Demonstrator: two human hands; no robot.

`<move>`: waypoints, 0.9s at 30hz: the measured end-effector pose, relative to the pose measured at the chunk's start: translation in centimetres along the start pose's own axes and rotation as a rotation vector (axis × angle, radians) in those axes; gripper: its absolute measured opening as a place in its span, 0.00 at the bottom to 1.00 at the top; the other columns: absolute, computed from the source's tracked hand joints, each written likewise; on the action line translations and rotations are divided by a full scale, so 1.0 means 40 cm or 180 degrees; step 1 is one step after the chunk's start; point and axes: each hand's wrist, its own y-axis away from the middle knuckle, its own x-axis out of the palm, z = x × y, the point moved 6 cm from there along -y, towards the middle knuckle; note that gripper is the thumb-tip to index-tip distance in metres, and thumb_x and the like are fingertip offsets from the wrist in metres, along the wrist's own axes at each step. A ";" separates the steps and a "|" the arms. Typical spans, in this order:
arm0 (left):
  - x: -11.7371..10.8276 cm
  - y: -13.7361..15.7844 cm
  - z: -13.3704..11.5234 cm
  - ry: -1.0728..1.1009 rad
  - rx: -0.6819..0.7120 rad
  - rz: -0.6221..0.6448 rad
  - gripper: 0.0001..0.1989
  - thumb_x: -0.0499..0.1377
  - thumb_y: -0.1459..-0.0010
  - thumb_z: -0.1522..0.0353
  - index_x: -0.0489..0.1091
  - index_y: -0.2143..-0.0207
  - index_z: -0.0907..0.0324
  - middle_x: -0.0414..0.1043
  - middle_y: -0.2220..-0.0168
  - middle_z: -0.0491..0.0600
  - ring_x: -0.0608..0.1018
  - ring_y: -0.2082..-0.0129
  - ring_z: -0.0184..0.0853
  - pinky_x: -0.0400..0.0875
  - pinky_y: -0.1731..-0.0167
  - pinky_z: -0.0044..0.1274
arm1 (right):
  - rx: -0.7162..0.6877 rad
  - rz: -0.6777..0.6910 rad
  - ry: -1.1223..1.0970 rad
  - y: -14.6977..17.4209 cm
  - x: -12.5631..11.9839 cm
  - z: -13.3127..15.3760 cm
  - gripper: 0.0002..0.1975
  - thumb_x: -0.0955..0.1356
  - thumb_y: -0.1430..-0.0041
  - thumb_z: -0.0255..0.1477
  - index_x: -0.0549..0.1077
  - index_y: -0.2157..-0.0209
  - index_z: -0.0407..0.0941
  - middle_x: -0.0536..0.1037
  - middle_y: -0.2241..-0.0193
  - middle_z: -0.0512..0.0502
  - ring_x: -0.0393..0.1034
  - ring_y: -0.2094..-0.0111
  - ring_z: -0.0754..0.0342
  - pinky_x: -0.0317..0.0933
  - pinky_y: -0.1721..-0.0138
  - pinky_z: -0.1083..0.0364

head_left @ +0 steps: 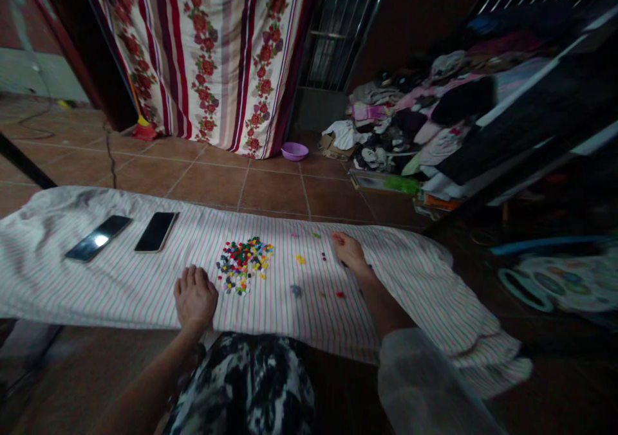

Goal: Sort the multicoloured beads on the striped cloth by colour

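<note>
A mixed heap of tiny coloured pieces (246,258), perhaps beads or small blocks, lies mid-cloth. My left hand (196,296) rests palm down just left of it, fingers laid out on the cloth and holding nothing. To the right of the heap sit small sorted groups: yellow pieces (300,259), grey-blue pieces (296,290), red pieces (340,295), dark pieces (324,256) and green pieces (316,235). My right hand (348,249) is over the cloth beside the dark and green ones, its fingers curled together. Whatever they may hold is hidden.
A striped cloth (120,287) covers the long low surface. Two phones, one (99,237) and another (156,231), lie at its left. Beyond are a tiled floor (270,187), a purple basin (294,151), a floral curtain (226,55) and piled clothes (410,113).
</note>
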 end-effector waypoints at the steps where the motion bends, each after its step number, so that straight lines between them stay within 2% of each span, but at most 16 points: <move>1: 0.000 0.000 0.000 0.0014 -0.0005 0.0012 0.21 0.48 0.39 0.70 0.70 0.48 0.69 0.70 0.42 0.65 0.68 0.37 0.50 0.60 0.39 0.41 | -0.0038 0.0050 -0.0141 0.013 0.009 0.029 0.14 0.64 0.43 0.25 0.80 0.60 0.44 0.83 0.63 0.42 0.77 0.61 0.52 0.68 0.58 0.56; 7: -0.007 0.000 -0.002 0.0120 -0.0059 0.0045 0.21 0.47 0.39 0.70 0.70 0.48 0.69 0.70 0.41 0.64 0.67 0.37 0.49 0.59 0.37 0.41 | -0.0803 0.0628 -0.0717 0.148 0.110 0.242 0.13 0.65 0.44 0.24 0.80 0.61 0.45 0.81 0.64 0.46 0.74 0.65 0.54 0.67 0.59 0.56; 13: -0.009 -0.001 0.002 0.0244 -0.0114 0.0023 0.22 0.46 0.39 0.70 0.70 0.48 0.69 0.70 0.41 0.64 0.67 0.36 0.49 0.58 0.37 0.41 | -0.1387 0.1265 -0.0546 0.288 0.230 0.401 0.13 0.66 0.42 0.21 0.81 0.59 0.45 0.79 0.63 0.45 0.73 0.61 0.53 0.65 0.56 0.56; 16: -0.009 -0.001 0.002 0.0309 -0.0106 0.0050 0.22 0.47 0.39 0.71 0.70 0.47 0.70 0.69 0.40 0.65 0.67 0.36 0.50 0.58 0.37 0.42 | -0.1466 0.1441 -0.0260 0.330 0.261 0.448 0.13 0.66 0.39 0.24 0.81 0.57 0.46 0.79 0.61 0.44 0.72 0.58 0.53 0.63 0.54 0.56; 19: -0.012 -0.001 0.002 0.0370 -0.0085 0.0049 0.23 0.47 0.40 0.71 0.70 0.47 0.70 0.69 0.40 0.66 0.67 0.36 0.50 0.58 0.37 0.42 | -0.1362 0.1525 0.0074 0.351 0.276 0.479 0.14 0.64 0.35 0.27 0.80 0.53 0.47 0.78 0.58 0.44 0.72 0.57 0.53 0.62 0.54 0.57; 27: -0.006 0.001 0.006 0.0545 -0.0093 0.0016 0.23 0.49 0.41 0.71 0.70 0.46 0.69 0.68 0.40 0.67 0.66 0.35 0.50 0.57 0.36 0.44 | -0.1046 0.1664 0.0609 0.366 0.308 0.510 0.18 0.59 0.32 0.28 0.77 0.50 0.49 0.76 0.52 0.43 0.71 0.53 0.53 0.61 0.51 0.56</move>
